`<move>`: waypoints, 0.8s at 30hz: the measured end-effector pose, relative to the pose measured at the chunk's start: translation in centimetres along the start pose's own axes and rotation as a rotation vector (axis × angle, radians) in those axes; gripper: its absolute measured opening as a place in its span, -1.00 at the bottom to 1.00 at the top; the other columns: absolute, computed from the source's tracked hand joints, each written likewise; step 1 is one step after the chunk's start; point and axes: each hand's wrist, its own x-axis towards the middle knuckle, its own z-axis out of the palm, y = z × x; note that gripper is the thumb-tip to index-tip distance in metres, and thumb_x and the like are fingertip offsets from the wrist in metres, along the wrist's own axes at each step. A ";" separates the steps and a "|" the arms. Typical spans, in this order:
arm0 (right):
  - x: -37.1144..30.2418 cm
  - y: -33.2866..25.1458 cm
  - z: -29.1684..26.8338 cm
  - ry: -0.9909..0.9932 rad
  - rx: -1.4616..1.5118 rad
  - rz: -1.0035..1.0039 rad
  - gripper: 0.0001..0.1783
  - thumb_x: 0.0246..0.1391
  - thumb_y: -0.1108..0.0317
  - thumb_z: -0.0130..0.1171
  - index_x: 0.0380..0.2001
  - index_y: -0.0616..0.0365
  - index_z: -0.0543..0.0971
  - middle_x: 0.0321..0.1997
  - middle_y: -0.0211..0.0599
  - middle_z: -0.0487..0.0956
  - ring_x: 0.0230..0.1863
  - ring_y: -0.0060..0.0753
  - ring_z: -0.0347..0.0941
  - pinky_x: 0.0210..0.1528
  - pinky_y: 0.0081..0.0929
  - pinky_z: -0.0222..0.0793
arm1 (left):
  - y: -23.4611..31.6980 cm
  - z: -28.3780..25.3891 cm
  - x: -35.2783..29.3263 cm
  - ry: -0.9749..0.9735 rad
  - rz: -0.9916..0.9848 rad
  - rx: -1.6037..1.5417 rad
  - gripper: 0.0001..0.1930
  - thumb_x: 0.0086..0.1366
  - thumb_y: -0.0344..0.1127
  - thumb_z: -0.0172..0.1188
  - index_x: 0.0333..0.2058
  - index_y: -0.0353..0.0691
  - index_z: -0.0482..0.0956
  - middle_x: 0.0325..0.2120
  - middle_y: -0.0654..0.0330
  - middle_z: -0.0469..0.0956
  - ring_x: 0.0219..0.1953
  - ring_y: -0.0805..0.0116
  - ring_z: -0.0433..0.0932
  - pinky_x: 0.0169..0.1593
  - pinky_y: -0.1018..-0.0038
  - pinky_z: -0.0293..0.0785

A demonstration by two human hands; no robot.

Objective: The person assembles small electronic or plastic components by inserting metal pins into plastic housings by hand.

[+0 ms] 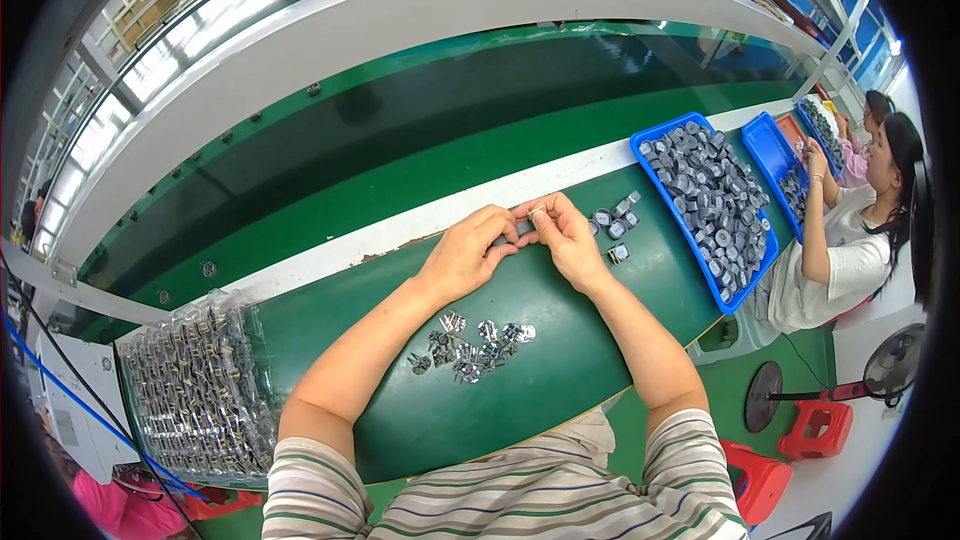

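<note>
Over the green worktop (pixel 330 370), my two hands meet at chest height. My left hand (pixel 468 255) is closed around a small dark grey plastic part (pixel 522 228), mostly covered by the fingers. Fingertips of my right hand (pixel 568 242) pinch a small pale metal piece (pixel 537 211) against that grey part; its exact shape is too small to tell. A loose pile of shiny metal pieces with prongs (pixel 468 350) lies in front of my forearms. Beyond my right hand sit several grey round plastic parts (pixel 617 227).
A blue tray (pixel 727 297) heaped with grey round parts stands to the right, with another blue tray (pixel 764 130) beyond it. A person (pixel 850 260) works there. On the left lie clear plastic packs (pixel 200 390) of metal pieces. A green conveyor belt (pixel 400 150) runs behind a white rail.
</note>
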 end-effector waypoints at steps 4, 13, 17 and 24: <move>-0.3 0.3 -1.1 -0.034 -0.203 -0.028 -0.85 0.53 0.38 0.01 -0.07 0.27 0.46 -0.08 -0.22 0.64 -0.12 -0.46 0.61 -0.06 -0.44 0.60 | 0.6 0.1 0.3 0.010 -0.205 -0.052 -0.84 0.22 -0.53 0.42 -0.30 -0.28 0.59 -0.24 0.12 0.59 -0.25 0.16 0.62 -0.23 0.38 0.55; -1.5 -4.4 -0.1 -0.315 -0.521 -0.045 -0.92 0.30 0.45 0.26 -0.27 0.25 0.59 -0.29 -0.26 0.74 -0.25 -0.41 0.69 -0.19 -0.40 0.55 | -1.4 0.1 -0.3 0.062 -0.241 0.216 -0.91 0.26 -0.33 0.36 -0.29 -0.15 0.69 -0.23 0.25 0.66 -0.01 0.21 0.57 0.04 0.26 0.36; -1.5 -6.4 -0.7 -0.376 -0.709 0.015 -0.92 0.19 0.46 0.32 -0.34 0.22 0.62 -0.26 -0.22 0.78 -0.24 -0.30 0.72 -0.17 -0.34 0.56 | -0.7 -0.6 0.3 0.010 -0.111 0.048 -0.58 0.21 0.00 0.46 -0.05 -0.08 0.70 -0.11 0.30 0.68 0.04 0.21 0.54 0.13 0.25 0.28; -2.0 -7.1 -1.3 -0.396 -0.666 -0.055 -0.95 0.11 0.56 0.31 -0.33 0.27 0.65 -0.08 -0.06 0.79 0.11 -0.16 0.72 0.17 -0.26 0.61 | 0.1 -0.9 0.4 -0.249 -0.125 0.151 -0.24 -0.09 0.23 0.60 0.04 -0.05 0.63 -0.10 0.33 0.63 0.05 0.26 0.50 0.16 0.24 0.23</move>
